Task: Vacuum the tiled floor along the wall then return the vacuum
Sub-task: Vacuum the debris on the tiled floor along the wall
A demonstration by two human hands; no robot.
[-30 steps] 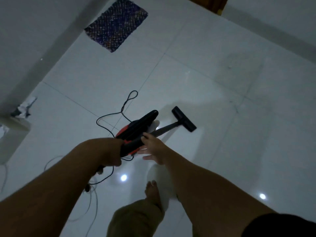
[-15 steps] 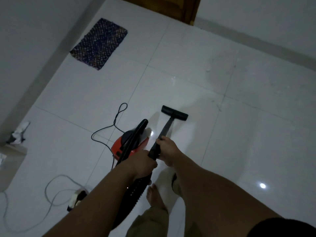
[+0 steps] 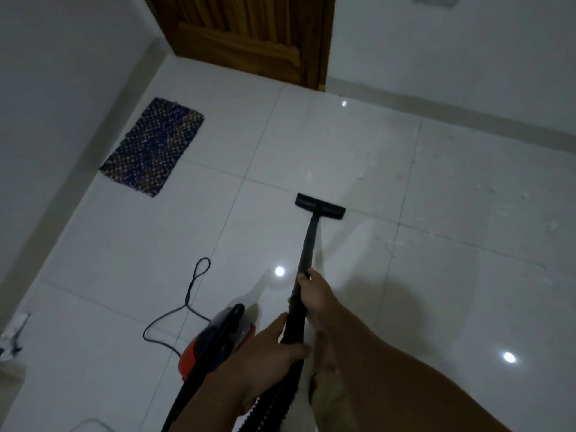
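I hold the black vacuum wand point(image 3: 309, 244) with both hands. My right hand point(image 3: 316, 296) grips it higher up the tube, and my left hand point(image 3: 268, 353) is closed around its lower end where the ribbed hose starts. The flat black floor nozzle point(image 3: 320, 206) rests on the white tiled floor point(image 3: 467, 291) ahead of me, a tile short of the far wall. The red and black vacuum body point(image 3: 218, 341) hangs just left of my left hand, its black cord point(image 3: 190, 294) looping over the tiles.
A dark woven mat point(image 3: 154, 147) lies by the left wall. A brown wooden door point(image 3: 249, 35) fills the far corner. Small white specks point(image 3: 486, 194) are scattered on the tiles at right, near the baseboard point(image 3: 467, 118). A crumpled rag point(image 3: 14, 333) sits at far left.
My right hand went from open beside the vacuum body to gripping the wand. The nozzle swung round and moved forward toward the far wall, and my view lifted toward the door.
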